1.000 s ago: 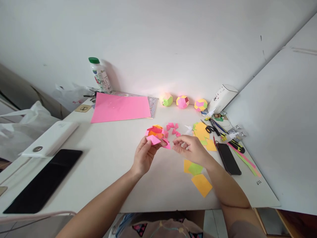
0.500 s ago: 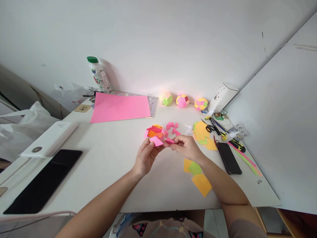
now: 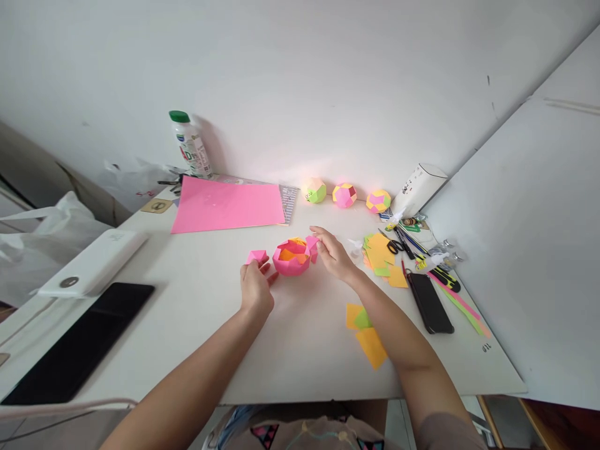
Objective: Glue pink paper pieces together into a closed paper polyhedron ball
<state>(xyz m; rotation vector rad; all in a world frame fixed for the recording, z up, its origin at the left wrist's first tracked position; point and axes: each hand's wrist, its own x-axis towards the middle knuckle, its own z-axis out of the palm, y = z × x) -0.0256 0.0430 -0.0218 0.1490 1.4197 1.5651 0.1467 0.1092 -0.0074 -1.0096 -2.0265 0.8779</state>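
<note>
A hollow pink paper ball [image 3: 291,267], open at the top with orange paper inside, sits on the table between my hands. To its left, my left hand [image 3: 255,290] has its thumb and forefinger on a folded pink paper piece [image 3: 256,255], the other fingers spread toward the ball. On the other side, my right hand [image 3: 334,255] reaches out with fingers extended beside small pink paper pieces [image 3: 312,244]. It hides part of that group, and whether it grips one is not clear.
A pink sheet [image 3: 229,205] lies at the back left, near a bottle [image 3: 191,147]. Finished paper balls [image 3: 344,195] line the wall. Rightward are sticky notes [image 3: 379,250], scissors [image 3: 394,245] and a phone [image 3: 430,303]. A black tablet [image 3: 79,344] is at left.
My hands have moved apart: the left went leftward with the pink piece, the right went forward over the small pink pieces. The hollow ball is now fully exposed.
</note>
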